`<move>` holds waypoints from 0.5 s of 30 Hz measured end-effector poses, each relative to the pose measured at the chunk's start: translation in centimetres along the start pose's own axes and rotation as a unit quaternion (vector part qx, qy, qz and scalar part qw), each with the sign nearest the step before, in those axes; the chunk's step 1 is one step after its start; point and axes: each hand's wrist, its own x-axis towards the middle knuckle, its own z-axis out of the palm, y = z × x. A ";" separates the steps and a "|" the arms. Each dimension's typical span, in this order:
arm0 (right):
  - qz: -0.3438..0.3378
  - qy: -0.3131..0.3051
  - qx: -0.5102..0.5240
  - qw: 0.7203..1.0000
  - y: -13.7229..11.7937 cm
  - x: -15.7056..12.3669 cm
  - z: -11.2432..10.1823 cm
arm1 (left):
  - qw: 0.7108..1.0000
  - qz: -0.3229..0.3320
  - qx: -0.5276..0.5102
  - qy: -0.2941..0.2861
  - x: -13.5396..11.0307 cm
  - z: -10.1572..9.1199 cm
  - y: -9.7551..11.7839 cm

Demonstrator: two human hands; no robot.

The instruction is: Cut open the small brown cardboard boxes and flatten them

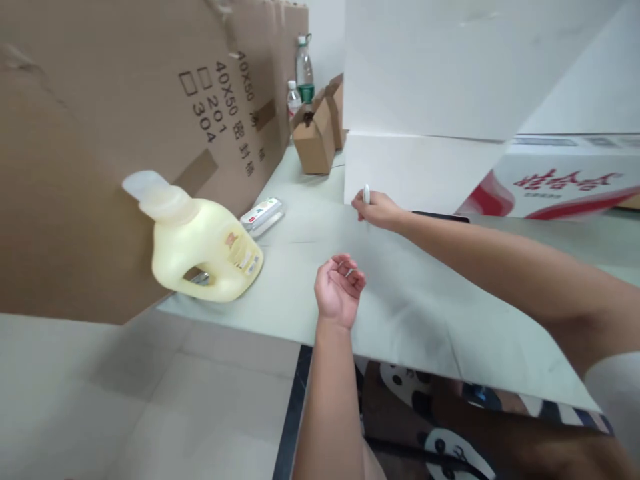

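Observation:
My right hand [379,211] is closed in a pinch on a slim white pen [367,194], held upright over the table near a large white panel [410,170]. The pen's lower part is hidden by the fingers. Closer to the table's front edge, my left hand [340,293] is turned palm up. Its fingers are loosely curled and apart, and I see nothing held in them. Left of it stands a tilted yellow jug [205,250] with a translucent cap and a loop handle. A clear flat package [263,215] with a printed label lies behind the jug.
A big cardboard box [125,120] fills the left side. Small brown cartons [314,143] and green-marked bottles [304,67] stand at the back. At right is a red-and-white printed box [565,180]. A pale cloth [295,280] covers the table.

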 end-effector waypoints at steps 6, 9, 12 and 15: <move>0.002 0.068 0.052 0.996 -7.1 12.4 3.5 | 0.998 0.004 -0.015 -0.061 0.3 -1.1 0.9; 0.025 0.104 0.042 0.993 -8.0 18.2 4.0 | 0.996 -0.002 -0.024 -0.088 0.7 -1.5 1.3; 0.035 0.122 0.035 0.991 -7.3 23.0 4.0 | 0.995 -0.004 -0.037 -0.096 1.4 -2.0 1.8; 0.003 0.123 0.042 0.992 -5.8 26.2 3.9 | 0.996 -0.007 -0.044 -0.083 2.4 -2.4 2.1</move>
